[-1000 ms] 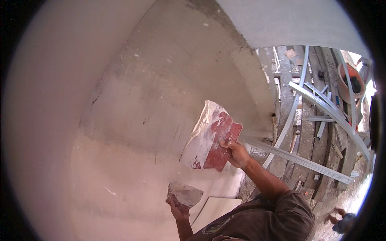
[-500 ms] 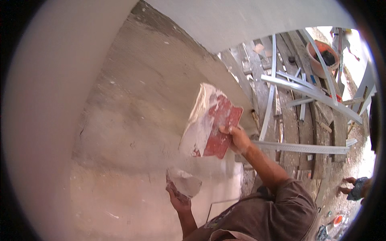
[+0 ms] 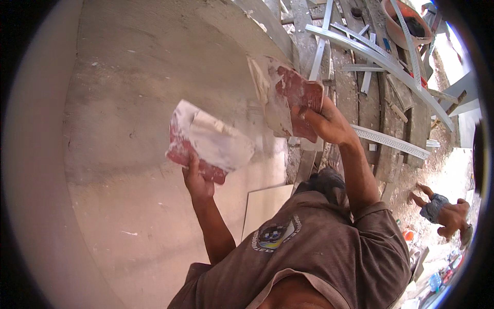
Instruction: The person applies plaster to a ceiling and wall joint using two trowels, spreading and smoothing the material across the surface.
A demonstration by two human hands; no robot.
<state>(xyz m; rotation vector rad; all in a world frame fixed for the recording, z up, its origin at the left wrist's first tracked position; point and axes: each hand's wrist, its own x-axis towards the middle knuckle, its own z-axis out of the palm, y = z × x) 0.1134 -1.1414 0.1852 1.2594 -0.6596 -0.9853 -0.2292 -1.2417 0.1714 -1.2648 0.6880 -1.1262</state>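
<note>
A person looks down along a curved grey plastered wall [image 3: 154,77], with both bare arms reaching up from the lower edge of the view. The left hand [image 3: 198,180] is clenched around the lower edge of a red board [image 3: 206,141], which carries a thick smear of pale wet plaster and sits tilted in front of the wall. The right hand [image 3: 327,121] grips a red trowel [image 3: 293,98], fingers wrapped around its handle side; the trowel blade is smeared with plaster and lies against or just beside the wall's edge, though actual contact cannot be made out. The two tools are near each other but apart.

The person wears a brown shirt [image 3: 319,252] with a round badge. To the right, well below, lie long metal strips [image 3: 375,51], wooden planks, and an orange tub [image 3: 406,23]. Another person [image 3: 442,211] crouches on the ground at the far right. A pale flat tile [image 3: 265,203] lies near the base of the wall.

The view suggests the person is working at height, so a dropped tool could fall toward the person below. The board is tilted, so the soft plaster could slide off if it tips further. Pressing the trowel unevenly would likely leave ridges in the wall.
</note>
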